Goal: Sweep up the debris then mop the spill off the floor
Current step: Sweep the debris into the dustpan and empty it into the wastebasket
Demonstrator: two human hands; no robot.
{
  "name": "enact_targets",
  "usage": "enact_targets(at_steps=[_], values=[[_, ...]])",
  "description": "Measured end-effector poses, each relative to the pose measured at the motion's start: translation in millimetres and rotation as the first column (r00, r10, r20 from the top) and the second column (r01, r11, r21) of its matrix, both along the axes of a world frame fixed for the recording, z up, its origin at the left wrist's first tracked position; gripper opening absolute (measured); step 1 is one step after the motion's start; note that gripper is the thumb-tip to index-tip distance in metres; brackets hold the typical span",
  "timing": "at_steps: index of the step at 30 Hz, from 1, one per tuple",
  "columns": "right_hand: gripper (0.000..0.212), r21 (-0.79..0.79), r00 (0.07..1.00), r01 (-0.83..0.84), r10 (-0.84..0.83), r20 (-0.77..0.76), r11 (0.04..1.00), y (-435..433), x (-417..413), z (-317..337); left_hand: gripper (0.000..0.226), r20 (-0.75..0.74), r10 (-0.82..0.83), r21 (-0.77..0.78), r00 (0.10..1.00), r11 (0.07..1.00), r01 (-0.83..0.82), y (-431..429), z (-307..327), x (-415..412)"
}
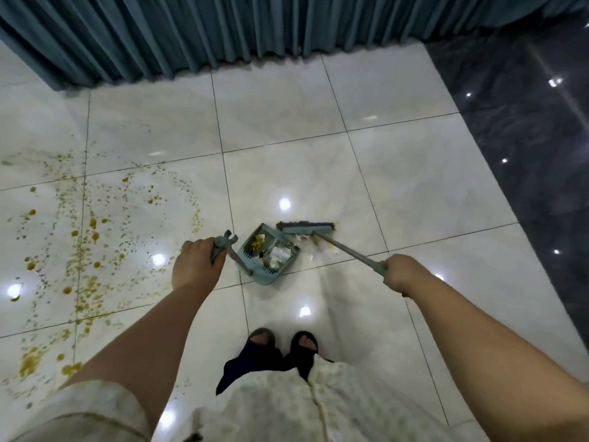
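My left hand grips the top of the teal dustpan's handle. The dustpan rests on the white floor tiles just ahead of my feet and holds white scraps and yellow bits. My right hand grips the teal broom handle. The broom head lies on the floor at the dustpan's far right corner. A few white and yellow scraps lie between broom and pan. A yellow-brown splattered spill covers the tiles to the left.
A blue-grey curtain hangs along the far side, reaching the floor. Dark glossy tiles border the white floor on the right. My feet in dark open-toed slippers stand just behind the dustpan.
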State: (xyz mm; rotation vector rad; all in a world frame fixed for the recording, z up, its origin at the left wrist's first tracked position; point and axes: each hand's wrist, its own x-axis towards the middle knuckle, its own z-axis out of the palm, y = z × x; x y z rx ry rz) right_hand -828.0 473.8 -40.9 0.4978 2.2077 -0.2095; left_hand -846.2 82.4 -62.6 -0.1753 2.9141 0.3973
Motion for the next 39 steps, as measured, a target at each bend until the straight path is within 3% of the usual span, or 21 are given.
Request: enact_targets(at_steps=[4,8,14,17,21,26,29,34,39], values=[[0.043,-0.086,0.972,0.222,-0.228,-0.063,0.971,6.3,16.1,-3.2,0.027,-0.002,-0.11,0.02,0.994,0.994,0.11,5.2,-0.9,-12.2],[0.039,-0.184,0.882,0.438,-0.46,-0.103,0.88,-11.0,19.8,-18.1,0.027,0.02,-0.205,0.054,0.978,0.977,0.204,7.3,-2.7,-30.7],[0.031,-0.25,0.736,0.638,-0.672,-0.079,0.729,-42.3,-6.9,-55.4,0.024,-0.012,-0.198,0.046,0.98,0.979,0.198,-1.5,-9.9,-58.0],[0.029,-0.245,0.722,0.66,-0.69,-0.058,0.711,-63.6,-17.1,-73.3,0.024,-0.036,-0.211,0.032,0.977,0.977,0.212,-4.0,-14.8,-63.7],[0.031,-0.204,0.782,0.607,-0.623,-0.017,0.768,-89.6,-9.1,-76.5,0.025,-0.053,-0.246,0.021,0.968,0.969,0.247,-2.4,-19.6,-64.8],[0.041,-0.205,0.855,0.518,-0.499,0.137,0.831,-115.3,21.7,-46.7,0.028,-0.02,-0.259,0.026,0.966,0.965,0.259,3.0,-16.1,-68.4],[0.041,-0.236,0.855,0.518,-0.485,0.184,0.823,-117.8,29.7,-16.0,0.03,0.001,-0.269,0.017,0.963,0.963,0.269,-4.7,-15.8,-68.4],[0.031,-0.315,0.758,0.64,-0.642,0.112,0.701,-114.4,35.7,26.3,0.034,-0.002,-0.32,0.011,0.948,0.948,0.32,-6.8,-12.2,-62.2],[0.028,-0.477,0.479,0.787,-0.875,0.071,0.392,-135.7,9.3,7.2,0.036,0.022,-0.395,-0.126,0.919,0.91,0.394,1.8,-12.8,-58.5]])
